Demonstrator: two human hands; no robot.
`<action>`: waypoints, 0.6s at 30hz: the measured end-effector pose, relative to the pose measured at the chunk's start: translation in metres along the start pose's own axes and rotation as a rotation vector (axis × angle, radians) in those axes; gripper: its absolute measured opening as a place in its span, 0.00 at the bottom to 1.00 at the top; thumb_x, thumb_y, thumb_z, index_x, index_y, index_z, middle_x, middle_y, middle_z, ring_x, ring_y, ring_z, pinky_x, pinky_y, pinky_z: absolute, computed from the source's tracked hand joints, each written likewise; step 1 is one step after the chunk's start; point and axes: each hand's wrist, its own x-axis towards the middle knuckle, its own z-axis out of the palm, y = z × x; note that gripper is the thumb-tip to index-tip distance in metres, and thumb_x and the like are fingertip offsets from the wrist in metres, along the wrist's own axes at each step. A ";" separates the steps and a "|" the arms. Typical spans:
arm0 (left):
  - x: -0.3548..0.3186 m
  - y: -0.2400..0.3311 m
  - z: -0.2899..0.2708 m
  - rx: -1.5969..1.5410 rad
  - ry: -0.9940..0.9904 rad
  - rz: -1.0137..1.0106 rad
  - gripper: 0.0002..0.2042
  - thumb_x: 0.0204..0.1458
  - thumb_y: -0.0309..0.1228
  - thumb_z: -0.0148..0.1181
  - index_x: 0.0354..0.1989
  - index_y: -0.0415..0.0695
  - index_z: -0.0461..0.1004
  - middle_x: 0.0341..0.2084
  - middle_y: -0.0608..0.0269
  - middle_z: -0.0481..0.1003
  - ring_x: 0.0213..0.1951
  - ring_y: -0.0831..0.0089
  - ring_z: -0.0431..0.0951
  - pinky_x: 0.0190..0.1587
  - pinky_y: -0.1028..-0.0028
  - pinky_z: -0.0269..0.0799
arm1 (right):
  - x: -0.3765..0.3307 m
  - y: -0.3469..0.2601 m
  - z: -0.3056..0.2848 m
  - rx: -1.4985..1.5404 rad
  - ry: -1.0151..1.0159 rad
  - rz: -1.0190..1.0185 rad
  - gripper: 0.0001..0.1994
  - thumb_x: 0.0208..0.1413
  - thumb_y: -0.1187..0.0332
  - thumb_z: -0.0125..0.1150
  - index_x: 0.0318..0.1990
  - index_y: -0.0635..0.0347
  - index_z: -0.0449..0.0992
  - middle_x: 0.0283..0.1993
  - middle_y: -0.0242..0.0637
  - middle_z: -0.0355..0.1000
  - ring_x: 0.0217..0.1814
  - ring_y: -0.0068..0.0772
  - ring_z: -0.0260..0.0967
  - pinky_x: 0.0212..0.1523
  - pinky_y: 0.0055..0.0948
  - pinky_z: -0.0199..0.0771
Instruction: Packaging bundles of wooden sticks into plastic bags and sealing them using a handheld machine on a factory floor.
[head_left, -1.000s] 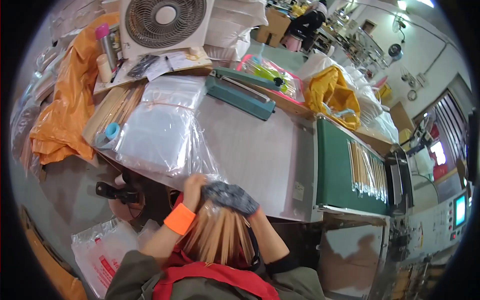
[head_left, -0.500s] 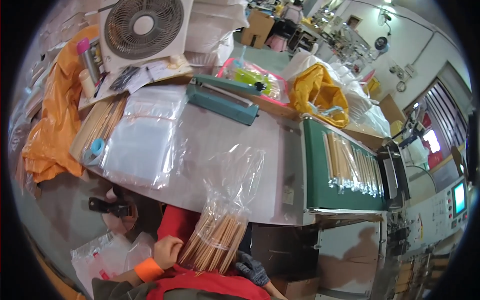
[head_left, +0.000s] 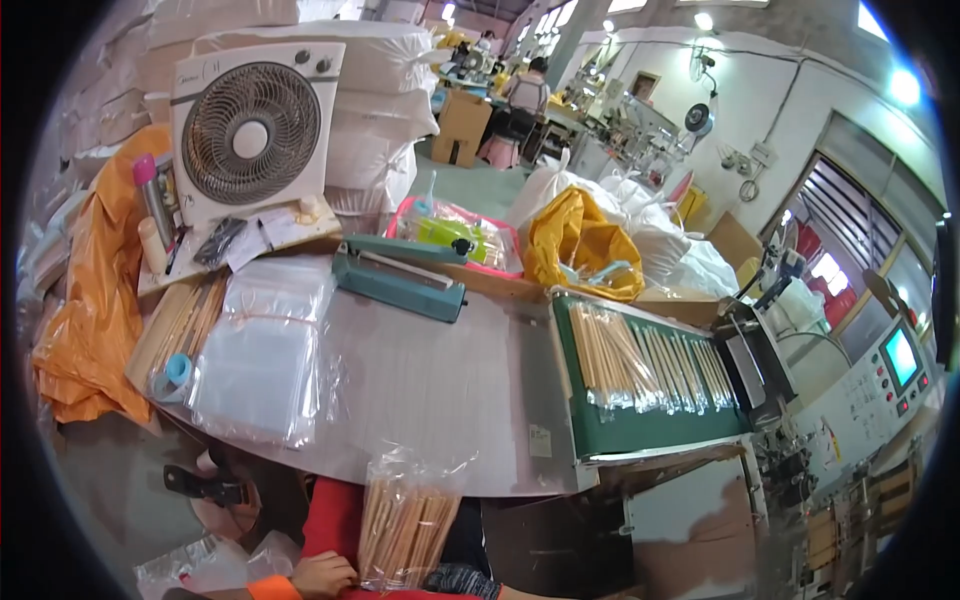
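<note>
A clear plastic bag of thin wooden sticks [head_left: 408,530] stands roughly upright over my lap, at the table's front edge. Its loose top [head_left: 415,464] rises above the sticks. My left hand [head_left: 325,574], bare with an orange band at the wrist, has its fingers bent against the bag's lower left edge. At the lower right of the bag is my right hand [head_left: 462,580] in a grey knit glove; its fingertips are hidden by the bag and the picture's lower edge.
A stack of clear bags [head_left: 262,365] lies left on the table [head_left: 440,400], with a teal bag sealer [head_left: 400,283] behind. On the right, wrapped sticks line a green belt [head_left: 600,422]. A fan [head_left: 250,140], a yellow sack [head_left: 580,245] and a pink-rimmed basket [head_left: 455,240] stand at the back.
My view has tilted up, so the table and hands sit lower. The bag of sticks is more upright, and its top is lower and less spread out.
</note>
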 end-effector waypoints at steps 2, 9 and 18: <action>0.053 0.015 -0.031 -0.133 0.157 0.070 0.07 0.35 0.24 0.58 0.25 0.47 0.71 0.23 0.66 0.69 0.27 0.66 0.71 0.28 0.73 0.68 | 0.011 -0.018 -0.057 0.132 0.355 -0.156 0.05 0.53 0.68 0.46 0.31 0.54 0.70 0.21 0.38 0.65 0.24 0.35 0.66 0.23 0.30 0.69; 0.206 0.110 -0.230 -0.615 0.752 0.187 0.06 0.53 0.18 0.42 0.37 0.37 0.65 0.27 0.65 0.67 0.29 0.80 0.70 0.30 0.81 0.65 | 0.005 -0.036 -0.256 1.024 1.264 -0.478 0.08 0.47 0.78 0.56 0.33 0.60 0.64 0.34 0.41 0.66 0.42 0.34 0.65 0.35 0.28 0.71; 0.225 0.054 -0.257 0.606 0.081 0.290 0.09 0.38 0.33 0.61 0.24 0.44 0.69 0.22 0.64 0.67 0.28 0.67 0.70 0.29 0.71 0.69 | -0.011 0.025 -0.280 -0.658 0.540 0.116 0.10 0.36 0.66 0.63 0.30 0.54 0.73 0.34 0.37 0.70 0.38 0.40 0.68 0.40 0.35 0.67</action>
